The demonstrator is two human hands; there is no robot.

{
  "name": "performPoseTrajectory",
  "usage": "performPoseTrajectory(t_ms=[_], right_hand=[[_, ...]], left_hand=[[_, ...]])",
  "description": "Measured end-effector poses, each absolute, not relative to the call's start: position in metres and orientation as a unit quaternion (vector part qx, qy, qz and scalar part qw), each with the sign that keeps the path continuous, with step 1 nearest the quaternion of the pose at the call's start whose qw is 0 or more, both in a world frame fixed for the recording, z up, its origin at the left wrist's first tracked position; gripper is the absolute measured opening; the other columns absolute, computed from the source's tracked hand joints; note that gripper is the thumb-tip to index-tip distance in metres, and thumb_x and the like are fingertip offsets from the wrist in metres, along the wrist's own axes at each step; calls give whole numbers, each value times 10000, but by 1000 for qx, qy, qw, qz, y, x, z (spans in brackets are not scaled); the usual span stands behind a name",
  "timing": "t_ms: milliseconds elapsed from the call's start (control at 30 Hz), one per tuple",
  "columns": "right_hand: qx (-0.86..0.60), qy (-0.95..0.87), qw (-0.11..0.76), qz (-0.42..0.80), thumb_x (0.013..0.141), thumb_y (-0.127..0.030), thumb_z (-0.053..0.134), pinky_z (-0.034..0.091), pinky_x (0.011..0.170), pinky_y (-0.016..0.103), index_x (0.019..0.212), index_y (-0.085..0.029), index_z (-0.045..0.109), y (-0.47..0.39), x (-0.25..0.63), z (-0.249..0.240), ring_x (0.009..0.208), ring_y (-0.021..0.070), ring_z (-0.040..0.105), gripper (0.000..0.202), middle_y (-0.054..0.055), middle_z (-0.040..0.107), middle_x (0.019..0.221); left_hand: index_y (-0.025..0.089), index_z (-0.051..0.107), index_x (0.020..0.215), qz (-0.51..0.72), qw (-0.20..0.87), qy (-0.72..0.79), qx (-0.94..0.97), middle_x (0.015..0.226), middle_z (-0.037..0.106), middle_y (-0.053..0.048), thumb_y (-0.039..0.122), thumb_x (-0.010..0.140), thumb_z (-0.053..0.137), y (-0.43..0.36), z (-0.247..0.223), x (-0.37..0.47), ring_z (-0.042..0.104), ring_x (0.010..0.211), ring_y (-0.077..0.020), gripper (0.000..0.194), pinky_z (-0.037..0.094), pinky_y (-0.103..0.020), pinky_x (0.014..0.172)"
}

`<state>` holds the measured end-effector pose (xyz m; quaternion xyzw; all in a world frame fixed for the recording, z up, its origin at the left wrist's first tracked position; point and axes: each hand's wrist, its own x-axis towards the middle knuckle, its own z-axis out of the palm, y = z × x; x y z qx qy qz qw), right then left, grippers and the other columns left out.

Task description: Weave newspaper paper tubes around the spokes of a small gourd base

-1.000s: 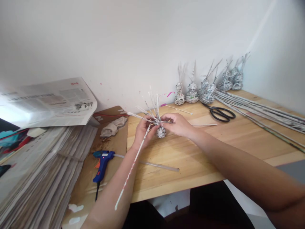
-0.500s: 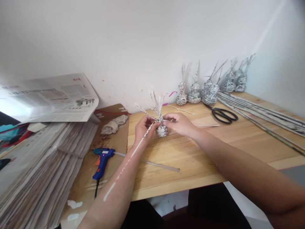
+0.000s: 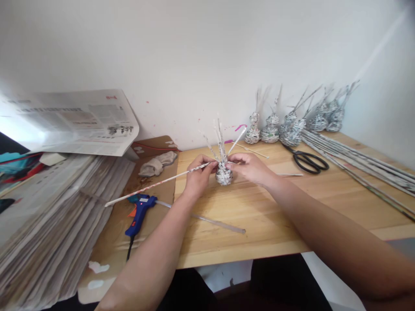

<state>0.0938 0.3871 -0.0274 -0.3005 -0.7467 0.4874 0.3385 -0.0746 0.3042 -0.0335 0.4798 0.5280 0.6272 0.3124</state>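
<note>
A small round piece woven from newspaper strips (image 3: 224, 175) stands on the wooden table between my hands, with several paper stakes (image 3: 221, 144) sticking up from its top. My left hand (image 3: 198, 172) pinches a long rolled-paper tube (image 3: 155, 185) at the left side of the weave. That tube runs out leftward, over the tip of the blue glue gun (image 3: 140, 214). On the opposite side my right hand (image 3: 248, 167) is closed at the neck of the woven piece, its thumb and fingers against it. What exactly lies under the fingertips is partly hidden.
Scissors (image 3: 310, 162) lie at the right, beside a bundle of paper tubes (image 3: 359, 160). Several finished-looking woven gourd shapes (image 3: 269, 129) line the wall. A newspaper stack (image 3: 65, 224) fills the left. A clear glue stick (image 3: 220, 223) extends from the gun over the table.
The long paper tube has swung from lying along my left forearm out to the left. The woven piece looks turned, its stakes at different angles. The camera view has shifted slightly.
</note>
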Motion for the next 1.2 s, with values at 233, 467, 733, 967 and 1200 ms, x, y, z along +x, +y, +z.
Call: performPoseTrajectory(t_ms=[233,467,733,967,1200], right_hand=[[-300,-752,334,482,747,-388,700,457,778,325,834,-163,727,389,95,-28,791,186,625,243,39,734,857],[-307,-745,334,488,726,-414,721,462,743,317,807,-172,699,387,94,-27,743,174,616,256,23,715,794],[-316,-737,331,498,717,-409,731,456,769,325,820,-171,703,388,95,-27,761,174,614,261,29,713,817],[-318,-729,324,512,694,-401,738,458,760,319,775,-172,688,388,96,-25,736,168,607,248,8,692,765],[-331,-723,337,505,716,-374,708,468,777,321,786,-168,694,388,96,-26,759,179,632,219,19,713,793]], left_hand=[[191,597,768,634,326,528,462,744,682,-12,335,773,743,304,-33,-73,699,731,-173,205,615,-340,719],[223,530,796,639,329,519,462,731,674,-6,328,824,699,306,-36,-73,703,714,-187,200,619,-353,696],[224,527,788,638,329,514,470,740,662,-9,308,828,696,306,-37,-73,706,728,-196,193,621,-360,694],[225,493,788,628,335,514,479,733,660,-1,341,828,694,307,-41,-72,709,721,-192,236,619,-372,700],[200,572,802,558,188,562,581,761,677,-16,341,870,645,300,-39,-72,638,685,-152,172,505,-267,630]])
